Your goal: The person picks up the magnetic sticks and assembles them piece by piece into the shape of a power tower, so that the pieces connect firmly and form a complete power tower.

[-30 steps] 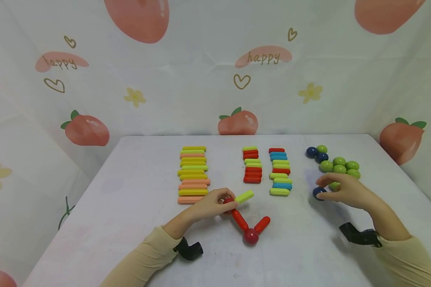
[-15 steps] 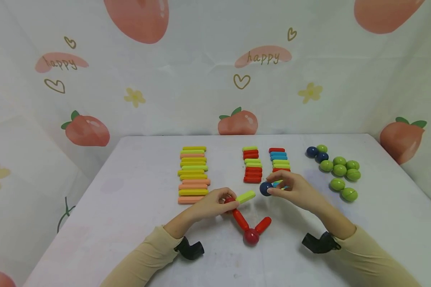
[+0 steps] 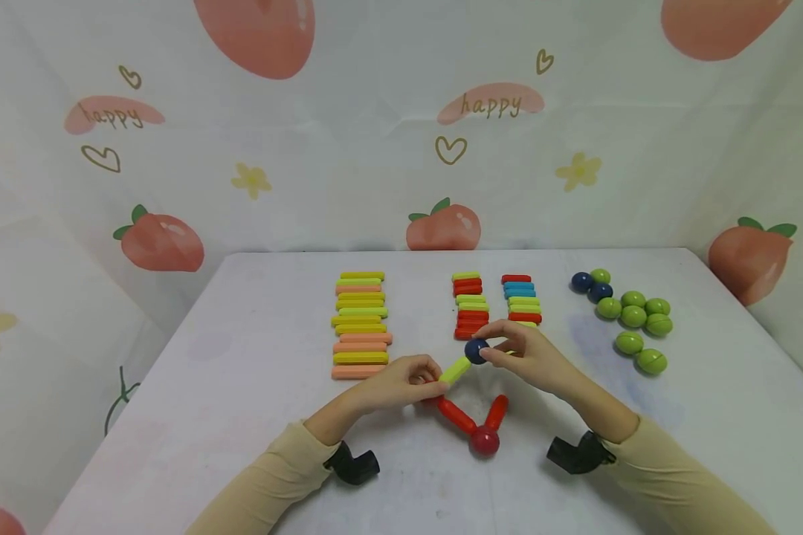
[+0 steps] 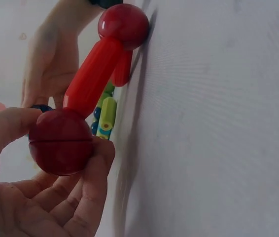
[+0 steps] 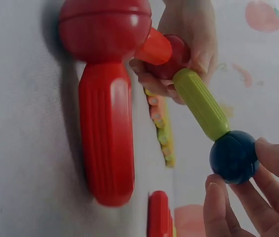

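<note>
My left hand (image 3: 401,383) grips a red ball (image 4: 61,143), mostly hidden by fingers in the head view. From this ball run a yellow-green rod (image 3: 456,370) and a red rod (image 3: 456,416). That red rod joins a second red ball (image 3: 485,441) low over the table, which bears another short red rod (image 3: 498,411). My right hand (image 3: 529,357) pinches a dark blue ball (image 5: 234,157) between thumb and fingers. The ball touches the free end of the yellow-green rod; whether it is seated there I cannot tell.
A column of yellow, green and salmon rods (image 3: 361,323) lies left of centre. Shorter red and green rods (image 3: 470,306) and red, blue and green rods (image 3: 522,301) lie behind my right hand. Green balls (image 3: 633,316) and dark blue balls (image 3: 581,282) sit at the right.
My right hand has carried the dark blue ball leftward from beside the green balls to the yellow-green rod's end. The lower red ball and its rods have shifted slightly right; my left hand keeps its hold.
</note>
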Tool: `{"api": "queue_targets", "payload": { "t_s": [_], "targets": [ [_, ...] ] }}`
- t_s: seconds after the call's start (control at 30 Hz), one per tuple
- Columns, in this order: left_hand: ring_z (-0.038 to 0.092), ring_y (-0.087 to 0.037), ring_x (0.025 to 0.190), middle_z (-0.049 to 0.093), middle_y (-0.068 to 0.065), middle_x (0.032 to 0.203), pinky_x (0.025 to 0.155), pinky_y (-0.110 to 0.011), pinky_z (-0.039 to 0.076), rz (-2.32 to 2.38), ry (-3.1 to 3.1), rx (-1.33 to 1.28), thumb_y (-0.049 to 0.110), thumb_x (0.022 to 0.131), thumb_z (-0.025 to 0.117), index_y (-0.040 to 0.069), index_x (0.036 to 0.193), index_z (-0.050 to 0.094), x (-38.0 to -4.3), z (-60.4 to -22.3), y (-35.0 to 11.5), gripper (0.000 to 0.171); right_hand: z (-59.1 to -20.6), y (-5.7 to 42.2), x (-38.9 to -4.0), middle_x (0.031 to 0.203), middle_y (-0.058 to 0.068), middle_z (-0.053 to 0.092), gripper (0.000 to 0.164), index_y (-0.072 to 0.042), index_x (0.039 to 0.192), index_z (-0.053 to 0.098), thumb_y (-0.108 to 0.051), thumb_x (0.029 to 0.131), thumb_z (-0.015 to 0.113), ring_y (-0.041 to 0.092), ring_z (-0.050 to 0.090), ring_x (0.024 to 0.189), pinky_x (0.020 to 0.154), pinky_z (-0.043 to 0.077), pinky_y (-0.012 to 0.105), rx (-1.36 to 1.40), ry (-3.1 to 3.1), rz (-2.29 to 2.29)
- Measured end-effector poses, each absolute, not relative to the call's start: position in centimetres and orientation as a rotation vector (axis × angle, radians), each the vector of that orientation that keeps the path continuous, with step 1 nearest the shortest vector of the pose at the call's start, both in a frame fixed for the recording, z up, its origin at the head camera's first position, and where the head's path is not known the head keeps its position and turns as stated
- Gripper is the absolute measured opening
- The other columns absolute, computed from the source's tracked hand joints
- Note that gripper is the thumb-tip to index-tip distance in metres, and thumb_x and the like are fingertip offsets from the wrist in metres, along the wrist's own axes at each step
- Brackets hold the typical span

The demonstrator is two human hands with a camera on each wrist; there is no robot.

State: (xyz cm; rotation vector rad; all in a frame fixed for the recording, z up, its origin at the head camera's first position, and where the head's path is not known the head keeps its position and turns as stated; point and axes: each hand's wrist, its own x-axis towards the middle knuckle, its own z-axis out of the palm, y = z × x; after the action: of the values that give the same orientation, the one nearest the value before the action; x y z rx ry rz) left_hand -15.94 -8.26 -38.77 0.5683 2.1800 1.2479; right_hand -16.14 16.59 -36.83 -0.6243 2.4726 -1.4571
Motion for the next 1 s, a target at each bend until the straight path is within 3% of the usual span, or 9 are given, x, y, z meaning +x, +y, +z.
{"api": "queue_targets", "payload": {
  "t_s": [0.23,0.53,0.8,1.0],
  "targets": [
    [0.054,-0.008,0.076,0.063,0.000,0.084,0.069,-0.020,0.042,1.226,2.153,0.610,0.028,0.091,0.059,0.008,0.103,0.060,-16.0,-39.1,-7.7,0.023,-36.8,16.0,-16.2,0.119,0.017,0.059,0.031,-0.006,0.120,0.054,-0.016,0.092,0.059,0.026,0.062,0.099,0.079,0.057,0.038,-0.712,2.454,-1.449],
    [0.055,-0.006,0.074,0.069,-0.006,0.084,0.069,-0.020,0.042,1.255,2.136,0.643,0.023,0.090,0.060,0.008,0.097,0.062,-16.0,-39.6,-7.4,0.017,-36.9,16.1,-16.1,0.120,0.018,0.058,0.033,-0.004,0.121,0.053,-0.016,0.091,0.059,0.031,0.063,0.101,0.080,0.057,0.032,-0.741,2.466,-1.393],
    [0.057,-0.010,0.078,0.063,0.000,0.087,0.067,-0.020,0.047,1.233,2.207,0.574,0.027,0.088,0.063,0.008,0.095,0.063,-16.0,-39.5,-8.0,0.021,-37.3,18.3,-16.0,0.082,0.007,0.060,0.042,-0.002,0.120,0.050,-0.024,0.087,0.065,0.017,0.058,0.071,0.063,0.051,0.024,-0.510,2.425,-1.135],
    [0.055,-0.010,0.077,0.063,-0.002,0.087,0.062,-0.020,0.045,1.221,2.215,0.564,0.028,0.087,0.064,0.007,0.095,0.063,-16.0,-39.5,-8.2,0.023,-38.1,18.6,-15.3,0.070,0.003,0.061,0.050,-0.002,0.120,0.046,-0.031,0.085,0.067,0.015,0.057,0.062,0.059,0.048,0.024,-0.503,2.297,-1.086]
  ]
}}
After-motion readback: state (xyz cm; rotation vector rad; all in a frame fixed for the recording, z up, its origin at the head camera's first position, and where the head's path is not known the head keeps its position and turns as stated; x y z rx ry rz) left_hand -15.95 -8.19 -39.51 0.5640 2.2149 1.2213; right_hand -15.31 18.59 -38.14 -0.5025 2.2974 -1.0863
